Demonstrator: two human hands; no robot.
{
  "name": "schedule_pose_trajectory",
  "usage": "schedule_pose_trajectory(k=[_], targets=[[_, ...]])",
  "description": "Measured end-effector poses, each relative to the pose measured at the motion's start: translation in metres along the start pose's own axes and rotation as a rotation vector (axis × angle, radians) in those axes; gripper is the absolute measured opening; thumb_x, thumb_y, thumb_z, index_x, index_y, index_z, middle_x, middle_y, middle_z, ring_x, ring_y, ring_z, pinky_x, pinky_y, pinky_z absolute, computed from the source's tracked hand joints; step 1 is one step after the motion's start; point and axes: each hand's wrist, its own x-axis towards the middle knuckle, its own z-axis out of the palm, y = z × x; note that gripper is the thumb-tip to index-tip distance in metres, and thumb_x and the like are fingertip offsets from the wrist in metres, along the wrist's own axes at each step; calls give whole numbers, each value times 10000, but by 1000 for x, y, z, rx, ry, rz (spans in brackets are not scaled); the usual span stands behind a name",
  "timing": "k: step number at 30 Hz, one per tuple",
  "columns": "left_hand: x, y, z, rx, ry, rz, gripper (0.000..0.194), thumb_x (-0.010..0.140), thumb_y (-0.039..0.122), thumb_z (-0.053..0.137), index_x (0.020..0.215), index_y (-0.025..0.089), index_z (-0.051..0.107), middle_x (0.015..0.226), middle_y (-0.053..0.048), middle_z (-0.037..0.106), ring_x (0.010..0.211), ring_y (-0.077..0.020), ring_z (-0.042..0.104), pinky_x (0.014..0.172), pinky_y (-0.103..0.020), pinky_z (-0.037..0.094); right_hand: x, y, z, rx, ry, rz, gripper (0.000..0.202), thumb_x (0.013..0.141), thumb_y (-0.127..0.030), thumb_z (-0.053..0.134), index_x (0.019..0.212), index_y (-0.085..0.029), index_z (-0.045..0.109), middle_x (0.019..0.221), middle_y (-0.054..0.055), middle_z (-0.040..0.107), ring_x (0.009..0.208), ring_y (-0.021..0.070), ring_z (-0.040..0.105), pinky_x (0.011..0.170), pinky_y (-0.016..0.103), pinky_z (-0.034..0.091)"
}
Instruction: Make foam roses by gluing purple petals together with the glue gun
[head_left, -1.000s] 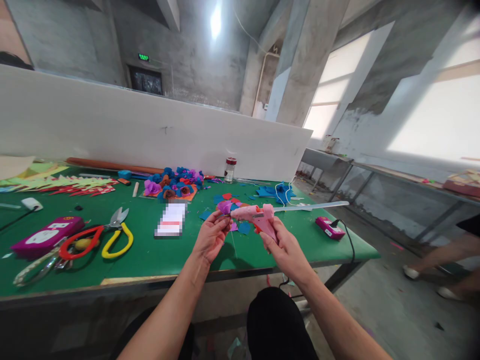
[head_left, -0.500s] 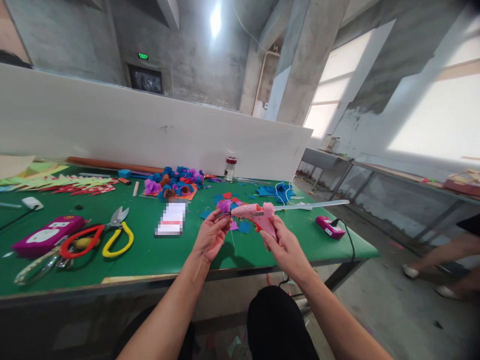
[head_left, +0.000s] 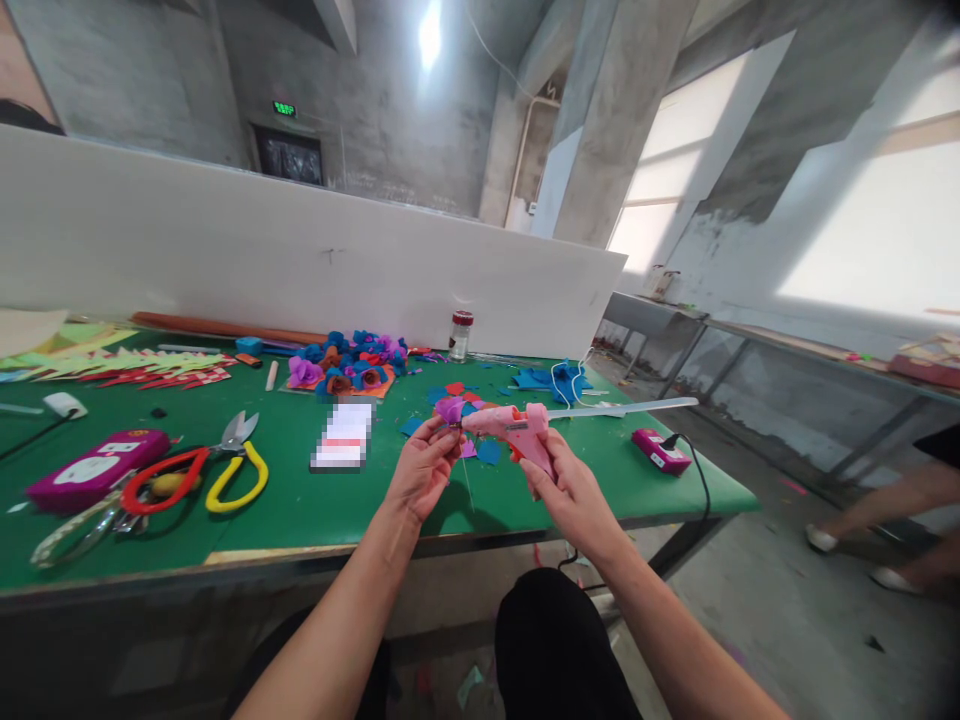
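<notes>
Pinched in the fingers of my left hand (head_left: 426, 462) is a small purple paper flower (head_left: 449, 410), with a thin pale thread or wire hanging below it. My right hand (head_left: 568, 485) is closed around the handle of a pink hot glue gun (head_left: 510, 424). The gun's nozzle points left and meets the base of the flower; whether it touches cannot be made out. A long translucent glue stick (head_left: 630, 409) sticks out of the gun's back. Behind and beneath the hands, blue, red and purple paper pieces (head_left: 489, 453) lie on the green table (head_left: 300, 520).
Finished paper flowers (head_left: 360, 362) are heaped at the back, near a red-lidded jar (head_left: 460, 336). Red-and-yellow-handled shears (head_left: 196, 478) and a purple box (head_left: 101, 470) lie left. A phone-like blurred rectangle (head_left: 343, 436) is nearer the middle. A corded purple box (head_left: 660, 453) stands right; a person's legs (head_left: 874, 515) show beyond.
</notes>
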Motion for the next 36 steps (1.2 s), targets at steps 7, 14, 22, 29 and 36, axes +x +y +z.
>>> schedule_pose_trajectory(k=[7,14,22,29,36], targets=[[0,0,0,7,15,-6,396,586,37,818,933,155,665,763,-22,733,640,-96,668,630,-182,513,0,1,0,12,21,-7,298,887,-361,513,1111,-184,596,903,73,619,747,201,593,644,299,488],[0,-1,-1,6,9,-11,407,592,39,817,953,148,665,757,-29,731,649,-99,670,641,-183,513,0,1,1,16,30,-2,280,895,-365,491,1080,-175,579,873,58,598,663,169,554,599,283,466],[2,-1,-1,0,31,-16,390,586,37,817,929,148,671,733,-29,724,639,-104,667,630,-186,514,-1,3,1,22,29,-3,270,890,-372,496,1072,-187,566,910,65,595,713,184,562,621,289,456],[0,-1,2,-10,39,-25,384,573,32,822,914,142,683,736,-30,730,631,-97,664,626,-177,518,-1,4,1,28,31,5,261,885,-369,504,1070,-190,547,872,44,578,637,162,533,601,284,443],[0,-1,0,-17,44,-43,354,607,20,795,913,152,674,775,-44,738,648,-104,672,634,-187,525,1,7,2,397,-36,175,361,841,-424,566,1108,-187,514,673,-28,534,556,137,512,542,272,450]])
